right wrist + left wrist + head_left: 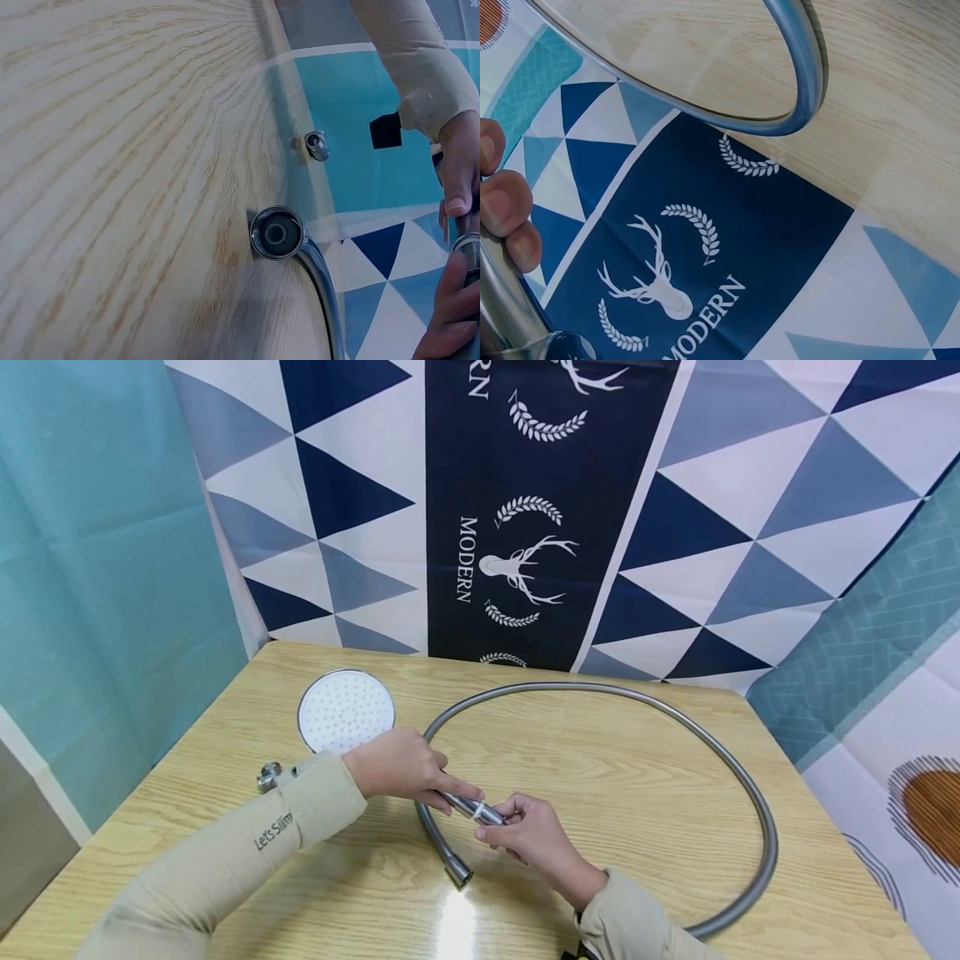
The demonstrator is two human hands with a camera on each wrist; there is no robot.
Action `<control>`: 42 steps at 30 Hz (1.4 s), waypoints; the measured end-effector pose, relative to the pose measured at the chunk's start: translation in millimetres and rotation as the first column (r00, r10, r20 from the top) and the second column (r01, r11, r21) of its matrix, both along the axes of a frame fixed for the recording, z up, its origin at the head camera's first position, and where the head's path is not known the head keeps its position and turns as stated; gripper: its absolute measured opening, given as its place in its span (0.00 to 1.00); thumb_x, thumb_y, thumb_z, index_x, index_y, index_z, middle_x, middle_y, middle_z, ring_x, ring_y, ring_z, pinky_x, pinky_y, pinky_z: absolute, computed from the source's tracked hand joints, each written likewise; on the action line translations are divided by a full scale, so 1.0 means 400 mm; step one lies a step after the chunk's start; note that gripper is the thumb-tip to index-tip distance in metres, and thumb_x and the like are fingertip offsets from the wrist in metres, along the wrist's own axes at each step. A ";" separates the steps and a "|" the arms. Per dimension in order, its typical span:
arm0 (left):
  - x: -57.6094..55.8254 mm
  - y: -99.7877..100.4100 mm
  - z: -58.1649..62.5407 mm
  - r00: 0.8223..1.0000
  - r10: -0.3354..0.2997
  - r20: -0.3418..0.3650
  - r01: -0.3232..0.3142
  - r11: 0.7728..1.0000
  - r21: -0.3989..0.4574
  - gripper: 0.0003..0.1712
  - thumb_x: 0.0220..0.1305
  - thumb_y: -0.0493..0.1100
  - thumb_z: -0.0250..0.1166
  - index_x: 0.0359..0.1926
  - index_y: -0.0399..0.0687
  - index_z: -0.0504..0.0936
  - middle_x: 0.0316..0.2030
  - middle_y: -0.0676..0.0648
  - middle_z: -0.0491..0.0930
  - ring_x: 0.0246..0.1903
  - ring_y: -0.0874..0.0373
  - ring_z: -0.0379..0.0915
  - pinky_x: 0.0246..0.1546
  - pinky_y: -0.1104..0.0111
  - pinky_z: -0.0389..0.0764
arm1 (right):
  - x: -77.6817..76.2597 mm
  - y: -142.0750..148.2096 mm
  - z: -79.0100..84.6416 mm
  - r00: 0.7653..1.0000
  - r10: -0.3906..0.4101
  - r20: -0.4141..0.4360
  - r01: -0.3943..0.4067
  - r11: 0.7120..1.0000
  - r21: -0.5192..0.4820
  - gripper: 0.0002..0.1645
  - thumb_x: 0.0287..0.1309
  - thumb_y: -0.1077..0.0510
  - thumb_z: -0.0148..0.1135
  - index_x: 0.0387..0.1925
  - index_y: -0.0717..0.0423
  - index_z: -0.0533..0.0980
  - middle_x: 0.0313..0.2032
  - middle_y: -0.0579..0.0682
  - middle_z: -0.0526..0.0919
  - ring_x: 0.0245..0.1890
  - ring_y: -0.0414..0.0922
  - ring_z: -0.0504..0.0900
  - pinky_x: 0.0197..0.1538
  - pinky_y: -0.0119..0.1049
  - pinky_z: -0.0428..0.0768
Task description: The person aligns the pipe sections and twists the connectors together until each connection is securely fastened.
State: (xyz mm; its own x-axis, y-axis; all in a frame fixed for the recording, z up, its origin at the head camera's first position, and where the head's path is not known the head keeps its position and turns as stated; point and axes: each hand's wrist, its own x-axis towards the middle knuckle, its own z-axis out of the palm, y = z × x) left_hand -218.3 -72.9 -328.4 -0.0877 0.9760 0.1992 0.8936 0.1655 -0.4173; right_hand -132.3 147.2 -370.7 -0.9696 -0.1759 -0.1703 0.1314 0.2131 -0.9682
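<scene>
A round shower head (345, 710), white-faced with small nozzles, shows beyond my left forearm. My left hand (408, 767) grips a chrome handle (502, 296) that seems to run toward the shower head, though the hand hides the join. A white ring (478, 810) circles the handle's lower part. Just past this ring, my right hand (528, 831) pinches the chrome end piece (492, 816) between thumb and fingers. Beneath my hands lies the loose end nut (277, 232) of a grey metal shower hose (600, 687); its round opening shows in the right wrist view.
The hose loops widely over the wooden table (600, 777) and passes behind my right sleeve. A small chrome fitting (268, 776) lies left of my left forearm. Patterned cloth (525, 527) hangs along the back edge, with teal cloth (105, 568) on the left.
</scene>
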 end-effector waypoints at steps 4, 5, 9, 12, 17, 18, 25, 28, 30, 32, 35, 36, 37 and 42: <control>0.000 0.001 0.005 1.000 0.001 0.006 0.000 1.000 -0.011 0.23 0.62 0.65 0.58 0.57 0.73 0.78 0.14 0.57 0.71 0.12 0.67 0.47 0.13 0.77 0.52 | 0.001 -0.003 0.001 0.999 -0.034 0.005 0.034 0.999 0.015 0.12 0.45 0.66 0.70 0.32 0.66 0.76 0.17 0.46 0.79 0.13 0.36 0.63 0.17 0.26 0.60; 0.000 0.001 0.005 1.000 0.002 0.007 -0.002 1.000 -0.014 0.23 0.62 0.65 0.58 0.57 0.72 0.78 0.14 0.57 0.71 0.12 0.67 0.47 0.13 0.77 0.52 | 0.001 -0.003 0.001 0.999 -0.038 0.004 0.038 0.999 0.010 0.12 0.45 0.66 0.70 0.32 0.66 0.77 0.17 0.46 0.79 0.13 0.36 0.63 0.17 0.26 0.61; -0.002 0.000 0.003 1.000 0.007 0.024 -0.007 1.000 -0.021 0.23 0.61 0.64 0.59 0.57 0.72 0.78 0.15 0.57 0.72 0.12 0.67 0.50 0.13 0.77 0.52 | 0.001 -0.003 -0.003 0.999 -0.032 -0.007 0.032 0.999 0.003 0.12 0.49 0.64 0.70 0.33 0.68 0.78 0.17 0.46 0.79 0.14 0.36 0.66 0.18 0.26 0.63; -0.003 -0.001 -0.002 0.999 0.008 0.039 -0.007 1.000 -0.019 0.23 0.61 0.63 0.60 0.57 0.72 0.79 0.15 0.57 0.73 0.12 0.68 0.50 0.13 0.77 0.51 | 0.001 -0.003 -0.007 1.000 -0.021 -0.020 0.021 1.000 0.012 0.13 0.50 0.63 0.70 0.35 0.69 0.78 0.17 0.46 0.79 0.14 0.35 0.67 0.18 0.26 0.64; -0.004 -0.004 -0.006 0.999 0.009 0.038 -0.008 1.000 -0.015 0.23 0.61 0.63 0.61 0.57 0.72 0.79 0.15 0.57 0.73 0.12 0.68 0.51 0.12 0.77 0.52 | 0.001 -0.005 -0.006 0.999 -0.001 -0.046 0.003 0.999 0.044 0.14 0.54 0.61 0.69 0.37 0.70 0.79 0.17 0.45 0.78 0.14 0.36 0.67 0.17 0.26 0.63; -0.005 -0.005 -0.006 0.999 0.009 0.036 -0.009 1.000 -0.016 0.23 0.61 0.63 0.61 0.57 0.72 0.79 0.15 0.57 0.73 0.12 0.68 0.51 0.12 0.77 0.52 | 0.001 -0.005 -0.005 0.999 0.005 -0.053 -0.003 0.999 0.050 0.14 0.54 0.61 0.68 0.37 0.70 0.79 0.17 0.46 0.78 0.14 0.36 0.67 0.17 0.26 0.63; -0.007 -0.006 -0.006 0.999 0.007 0.032 -0.006 1.000 -0.012 0.23 0.60 0.63 0.61 0.56 0.72 0.79 0.14 0.57 0.72 0.11 0.67 0.51 0.12 0.76 0.52 | -0.003 -0.006 -0.002 0.995 0.053 -0.082 -0.048 0.997 0.054 0.14 0.58 0.63 0.65 0.39 0.74 0.78 0.16 0.46 0.75 0.13 0.36 0.66 0.17 0.25 0.63; -0.008 -0.007 -0.006 1.000 0.006 0.028 -0.006 1.000 -0.008 0.23 0.60 0.63 0.61 0.57 0.72 0.78 0.14 0.57 0.72 0.11 0.67 0.50 0.12 0.76 0.52 | -0.005 -0.005 -0.004 0.994 0.068 -0.089 -0.063 0.996 0.060 0.14 0.58 0.63 0.64 0.39 0.74 0.78 0.16 0.45 0.74 0.13 0.36 0.65 0.17 0.25 0.63; -0.008 -0.008 -0.006 1.000 0.007 0.027 -0.007 1.000 -0.005 0.23 0.60 0.63 0.62 0.57 0.72 0.78 0.14 0.57 0.72 0.11 0.67 0.51 0.12 0.76 0.52 | -0.005 -0.005 -0.004 0.993 0.073 -0.093 -0.068 0.996 0.062 0.14 0.59 0.63 0.64 0.38 0.74 0.78 0.16 0.45 0.74 0.13 0.36 0.66 0.17 0.25 0.63; -0.008 -0.009 -0.006 0.999 0.006 0.032 -0.006 1.000 -0.004 0.23 0.60 0.63 0.62 0.57 0.72 0.78 0.14 0.57 0.72 0.11 0.67 0.51 0.12 0.76 0.52 | -0.005 -0.005 -0.004 0.993 0.078 -0.093 -0.073 0.996 0.059 0.13 0.59 0.63 0.64 0.38 0.75 0.78 0.16 0.45 0.74 0.13 0.35 0.65 0.17 0.25 0.63; -0.008 -0.010 -0.006 0.999 0.002 0.040 -0.001 1.000 -0.002 0.23 0.60 0.63 0.62 0.57 0.72 0.79 0.14 0.57 0.72 0.11 0.67 0.52 0.12 0.76 0.53 | -0.004 -0.004 -0.002 0.992 0.085 -0.091 -0.081 0.996 0.047 0.14 0.60 0.64 0.63 0.38 0.76 0.77 0.16 0.45 0.74 0.13 0.35 0.65 0.17 0.25 0.62; -0.008 -0.010 -0.006 0.999 -0.001 0.041 0.001 1.000 0.000 0.23 0.60 0.63 0.62 0.57 0.72 0.79 0.14 0.57 0.72 0.11 0.67 0.52 0.12 0.76 0.53 | -0.004 -0.004 -0.001 0.992 0.087 -0.089 -0.083 0.996 0.042 0.14 0.60 0.64 0.63 0.38 0.76 0.77 0.16 0.45 0.74 0.13 0.35 0.65 0.17 0.25 0.62; -0.008 -0.010 -0.005 0.999 -0.003 0.042 0.003 1.000 0.002 0.23 0.60 0.63 0.62 0.57 0.72 0.79 0.14 0.57 0.72 0.11 0.67 0.52 0.12 0.76 0.53 | -0.004 -0.004 0.000 0.992 0.090 -0.089 -0.088 0.995 0.037 0.14 0.60 0.64 0.62 0.38 0.76 0.77 0.16 0.45 0.74 0.13 0.35 0.65 0.17 0.25 0.62; -0.008 -0.012 -0.005 0.999 -0.010 0.043 0.010 1.000 0.008 0.23 0.59 0.63 0.63 0.57 0.71 0.79 0.14 0.57 0.72 0.11 0.67 0.52 0.12 0.76 0.53 | -0.002 -0.003 0.001 0.990 0.108 -0.086 -0.106 0.994 0.028 0.14 0.62 0.63 0.61 0.38 0.76 0.77 0.16 0.45 0.74 0.13 0.36 0.65 0.16 0.25 0.61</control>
State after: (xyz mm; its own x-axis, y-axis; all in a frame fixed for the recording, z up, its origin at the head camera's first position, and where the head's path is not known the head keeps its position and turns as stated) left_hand -221.4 -77.5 -330.3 -0.0863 0.9752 0.2036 0.9122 0.1596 -0.3774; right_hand -133.0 146.1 -370.1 -0.9569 -0.2760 -0.0907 0.0215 0.2443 -0.9695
